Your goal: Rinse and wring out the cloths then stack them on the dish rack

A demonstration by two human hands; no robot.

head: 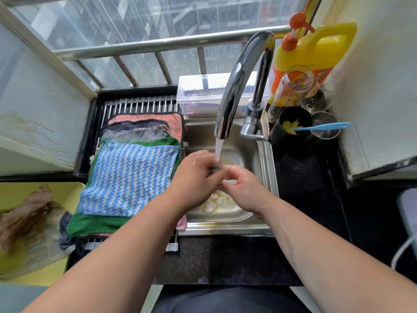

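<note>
1. A black speckled counter [225,256] runs under a window [135,19] fronted by a metal railing [158,42]. A steel sink [268,168] is set into the counter.
2. One faucet [239,82] arches over the basin, and its water [218,147] falls onto the hands.
3. Left hand [194,177] and right hand [243,186] meet over the basin. Both clench one small dark cloth [214,169], wadded between their fingers under the stream.
4. The dish rack [140,106] sits left of the sink and carries a stack of at least four layers. The pink cloth [176,125] is lowest, then grey cloth [135,134] and a green cloth [97,224], with a blue striped cloth [130,177] on top.
5. One clear lidded box [198,93] stands behind the sink.
6. In the right corner are one yellow jug [316,53] with an orange pump, one glass jar [291,86] and one black cup [291,127].
</note>
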